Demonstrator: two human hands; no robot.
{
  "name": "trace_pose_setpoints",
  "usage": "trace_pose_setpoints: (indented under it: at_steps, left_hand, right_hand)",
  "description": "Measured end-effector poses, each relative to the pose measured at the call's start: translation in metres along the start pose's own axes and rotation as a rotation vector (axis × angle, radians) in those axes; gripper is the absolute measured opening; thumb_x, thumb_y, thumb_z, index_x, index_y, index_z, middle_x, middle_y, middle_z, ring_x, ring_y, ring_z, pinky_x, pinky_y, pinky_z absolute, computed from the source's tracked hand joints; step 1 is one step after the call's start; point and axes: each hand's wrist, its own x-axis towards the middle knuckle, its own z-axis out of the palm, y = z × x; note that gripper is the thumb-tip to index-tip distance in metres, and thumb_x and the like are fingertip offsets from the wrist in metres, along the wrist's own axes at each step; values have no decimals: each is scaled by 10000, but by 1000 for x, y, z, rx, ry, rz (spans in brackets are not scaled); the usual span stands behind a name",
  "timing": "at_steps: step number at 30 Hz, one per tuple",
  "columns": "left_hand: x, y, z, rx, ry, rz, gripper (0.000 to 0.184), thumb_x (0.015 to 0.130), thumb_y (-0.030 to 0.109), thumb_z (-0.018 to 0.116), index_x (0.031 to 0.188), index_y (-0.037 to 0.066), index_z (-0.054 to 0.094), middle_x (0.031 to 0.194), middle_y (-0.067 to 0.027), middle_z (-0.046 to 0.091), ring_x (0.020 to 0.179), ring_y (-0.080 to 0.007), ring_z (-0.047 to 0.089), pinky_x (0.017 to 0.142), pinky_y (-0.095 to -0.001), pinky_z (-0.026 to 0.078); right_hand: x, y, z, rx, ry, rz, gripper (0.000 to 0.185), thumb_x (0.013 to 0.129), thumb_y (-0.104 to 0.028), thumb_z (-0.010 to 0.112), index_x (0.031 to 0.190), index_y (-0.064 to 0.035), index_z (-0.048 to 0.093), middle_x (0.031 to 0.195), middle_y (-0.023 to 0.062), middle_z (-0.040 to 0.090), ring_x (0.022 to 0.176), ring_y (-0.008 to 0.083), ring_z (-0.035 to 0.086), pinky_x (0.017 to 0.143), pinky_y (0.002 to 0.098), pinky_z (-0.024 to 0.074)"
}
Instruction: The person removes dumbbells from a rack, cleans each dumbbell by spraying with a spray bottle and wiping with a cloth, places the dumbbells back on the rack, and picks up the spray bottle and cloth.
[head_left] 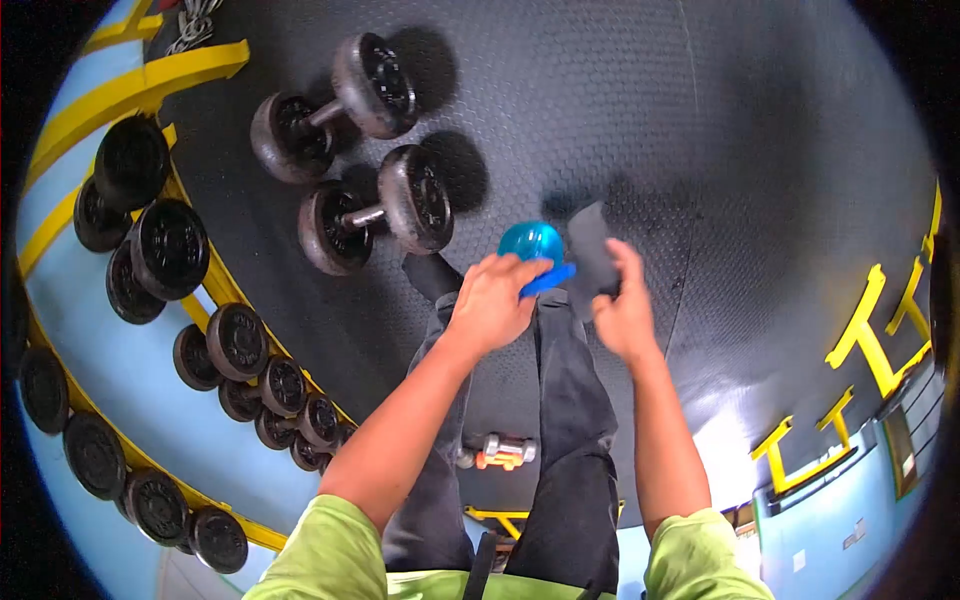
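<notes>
My left hand (493,303) is closed around the top of what looks like a spray bottle (531,242), with a shiny, see-through teal body and a bright blue head under my fingers. Just to the right, a dark grey cloth (592,255) hangs from my right hand (625,308), pinched between thumb and fingers. The right fingers are slightly blurred. Both hands are held in front of my legs, above the black floor. Two large dumbbells lie beyond my left hand, the nearer dumbbell (368,215) beside my foot and the farther dumbbell (338,108) behind it.
Along the left runs a yellow rack (140,85) loaded with several black dumbbells (170,248). Small orange and silver dumbbells (506,452) show between my legs. Yellow metal stands (866,335) are at the right. Textured black matting (760,150) covers the floor.
</notes>
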Motion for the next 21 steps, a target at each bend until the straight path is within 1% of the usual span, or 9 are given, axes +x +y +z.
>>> trace_pose_setpoints:
  at_steps: [4,8,9,11,14,15,16,19,21]
  left_hand:
    - [-40,-4,-29,-153,-62,-20,378,718,24,648,1080,130,679,925,-114,628,970,-331,594,898,-428,463]
    - [-72,-14,-45,-310,-96,-95,341,693,39,710,1023,123,694,1036,-111,634,1058,-330,573,958,-430,444]
    - [-81,-18,-48,-347,11,-85,347,674,28,718,1010,115,699,999,-98,642,1025,-326,585,940,-424,448]
    - [-98,-18,-51,-399,134,-78,354,655,16,725,997,107,704,963,-86,650,992,-322,598,921,-417,451]
    - [-127,-2,-55,-481,559,-444,1001,626,164,871,1450,81,310,1348,-181,431,1279,-342,429,1014,-470,418]
    - [-141,-8,-40,-634,436,-546,1242,613,220,899,1513,83,55,1456,-215,269,1373,-358,296,1044,-499,392]
    - [-153,-9,-21,-839,473,-528,1127,638,290,882,1507,98,191,1484,-232,255,1392,-380,272,1072,-499,349]
    - [-171,16,-48,-682,462,-489,794,697,473,799,1353,129,512,1523,-260,201,1397,-423,240,1130,-486,239]
    - [-179,22,-58,-785,560,-496,562,751,411,764,1209,129,604,1496,-284,269,1397,-437,240,1142,-507,201]
  right_hand:
    - [-18,-35,39,-271,-505,-89,765,662,-36,709,1369,-205,469,1277,204,511,1201,409,491,996,429,445]
    - [-34,-38,78,-233,-503,-112,704,603,-73,764,1266,-210,573,1097,187,536,983,366,564,832,418,508]
    - [-37,-48,85,-240,-418,-286,684,596,-59,751,1244,-205,586,1014,174,541,898,361,565,772,423,509]
    - [-49,-68,93,-278,-392,-241,675,601,-56,743,1243,-197,587,964,161,539,880,362,569,763,430,509]
    - [-68,-88,107,-314,-306,-211,587,652,-103,748,1220,-155,607,847,133,520,807,357,575,710,431,504]
    - [-76,-93,113,-278,-240,-184,545,674,-139,755,1202,-144,619,843,136,512,785,356,575,692,424,502]
    - [-84,-102,117,-241,-177,-163,506,697,-174,762,1184,-133,632,838,139,505,762,354,576,675,417,499]
    - [-108,-152,116,-357,-291,-154,490,730,-197,748,1197,-134,615,843,175,531,762,364,579,674,431,493]
    - [-123,-182,111,-450,-374,-182,509,730,-166,731,1218,-129,591,869,191,560,804,376,577,715,443,490]
